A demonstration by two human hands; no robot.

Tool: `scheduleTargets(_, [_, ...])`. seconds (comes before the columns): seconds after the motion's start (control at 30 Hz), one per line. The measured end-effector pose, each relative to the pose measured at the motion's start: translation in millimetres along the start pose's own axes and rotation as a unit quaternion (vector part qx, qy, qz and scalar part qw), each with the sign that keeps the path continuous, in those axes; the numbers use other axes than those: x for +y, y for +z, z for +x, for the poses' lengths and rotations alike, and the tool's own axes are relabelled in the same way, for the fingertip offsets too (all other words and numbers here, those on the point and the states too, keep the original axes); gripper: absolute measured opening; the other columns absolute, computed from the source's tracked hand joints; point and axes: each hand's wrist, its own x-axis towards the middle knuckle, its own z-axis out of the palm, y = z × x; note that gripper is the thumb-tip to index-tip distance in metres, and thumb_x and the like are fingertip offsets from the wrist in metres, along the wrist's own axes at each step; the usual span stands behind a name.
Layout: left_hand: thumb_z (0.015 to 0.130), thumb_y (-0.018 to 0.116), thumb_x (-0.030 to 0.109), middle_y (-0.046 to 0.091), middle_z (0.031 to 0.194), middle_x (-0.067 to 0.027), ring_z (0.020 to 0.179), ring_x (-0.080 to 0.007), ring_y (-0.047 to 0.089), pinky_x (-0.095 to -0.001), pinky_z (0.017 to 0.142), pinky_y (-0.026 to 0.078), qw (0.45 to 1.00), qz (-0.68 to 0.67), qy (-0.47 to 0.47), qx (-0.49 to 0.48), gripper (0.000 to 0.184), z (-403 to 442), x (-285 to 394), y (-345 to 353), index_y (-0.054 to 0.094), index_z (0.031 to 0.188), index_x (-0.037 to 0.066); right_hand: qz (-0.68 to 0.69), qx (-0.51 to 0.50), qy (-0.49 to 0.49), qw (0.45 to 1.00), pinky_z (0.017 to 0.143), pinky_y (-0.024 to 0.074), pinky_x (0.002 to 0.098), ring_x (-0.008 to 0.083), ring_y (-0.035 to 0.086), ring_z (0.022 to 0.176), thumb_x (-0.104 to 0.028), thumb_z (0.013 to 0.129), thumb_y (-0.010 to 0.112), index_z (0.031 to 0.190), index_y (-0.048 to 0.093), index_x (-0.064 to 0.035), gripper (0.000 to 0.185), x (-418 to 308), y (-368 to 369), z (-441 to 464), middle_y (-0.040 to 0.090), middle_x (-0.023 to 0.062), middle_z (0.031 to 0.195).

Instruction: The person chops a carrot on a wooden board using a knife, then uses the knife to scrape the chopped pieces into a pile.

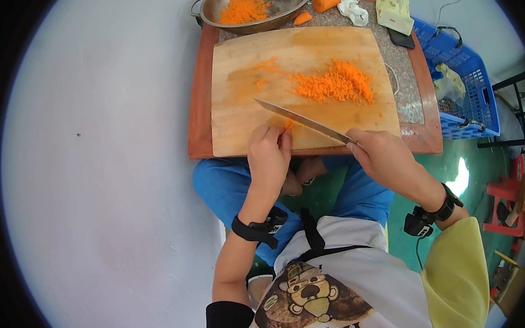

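Note:
A knife (307,123) is gripped by its handle in my right hand (385,155), its blade pointing up and left over the wooden cutting board (240,53). My left hand (269,154) is closed in a pinch at the board's front edge, beside the blade. A small bit of orange carrot (289,125) shows at its fingertips. Finely chopped carrot (338,83) lies heaped on the right half of the board, with thin smears of it further left.
Behind the board are a metal pan (259,28) with chopped carrot, carrot pieces (326,4), a crumpled white tissue (353,11), a tissue pack (394,11) and a dark phone-like object (401,39). A blue basket (475,72) stands right of the table, a red stool (503,200) beyond.

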Motion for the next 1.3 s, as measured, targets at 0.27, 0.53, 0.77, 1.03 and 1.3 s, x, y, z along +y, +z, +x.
scheduleTargets(0.27, [0.074, 0.065, 0.004, 0.055, 0.068, -0.0143, 0.066, -0.0307, 0.055, -0.0381, 0.061, 0.045, 0.995, 0.040, 0.087, 0.001, 0.007, 5, -2, -4, 0.062, 0.075, -0.002, -0.056, -0.033, -0.007, 0.998, 0.056, 0.0445, 0.0482, 0.0390, 0.059, 0.067, -0.012, 0.087, 0.049, 0.084, 0.047, -0.0019, 0.010, 1, -1, 3, 0.058, 0.0193, 0.066])
scheduleTargets(0.53, [0.074, 0.062, 0.003, 0.055, 0.073, -0.0156, 0.074, -0.0336, 0.054, -0.0407, 0.068, 0.045, 0.999, 0.016, 0.034, -0.033, 0.005, 2, -1, -4, 0.061, 0.075, -0.002, -0.025, -0.022, 0.007, 0.999, 0.055, 0.0436, 0.0483, 0.0397, 0.058, 0.065, -0.012, 0.087, 0.048, 0.084, 0.047, -0.0020, 0.010, -5, -3, 13, 0.057, 0.0202, 0.065])
scheduleTargets(0.77, [0.074, 0.062, 0.003, 0.055, 0.074, -0.0153, 0.074, -0.0330, 0.054, -0.0401, 0.068, 0.045, 0.999, 0.013, 0.039, -0.033, 0.005, 4, 0, -5, 0.062, 0.076, -0.002, -0.036, -0.008, -0.019, 0.999, 0.053, 0.0432, 0.0494, 0.0394, 0.057, 0.060, -0.014, 0.088, 0.048, 0.084, 0.048, -0.0028, 0.012, -4, -1, 8, 0.056, 0.0190, 0.060])
scheduleTargets(1.03, [0.074, 0.063, 0.003, 0.055, 0.072, -0.0149, 0.072, -0.0326, 0.054, -0.0400, 0.066, 0.045, 0.998, 0.025, 0.053, -0.028, 0.004, 4, 1, -6, 0.062, 0.075, -0.002, -0.051, -0.024, -0.028, 0.998, 0.054, 0.0443, 0.0490, 0.0391, 0.058, 0.060, -0.013, 0.088, 0.049, 0.083, 0.048, -0.0022, 0.012, -2, -1, 10, 0.056, 0.0192, 0.061])
scheduleTargets(1.3, [0.075, 0.064, 0.003, 0.055, 0.071, -0.0149, 0.071, -0.0330, 0.055, -0.0399, 0.064, 0.045, 0.998, 0.028, 0.058, -0.019, 0.005, 4, 0, -6, 0.062, 0.075, -0.002, -0.036, 0.001, -0.036, 0.999, 0.055, 0.0440, 0.0488, 0.0394, 0.057, 0.061, -0.011, 0.086, 0.049, 0.084, 0.048, -0.0015, 0.010, 0, 6, 14, 0.056, 0.0195, 0.061])
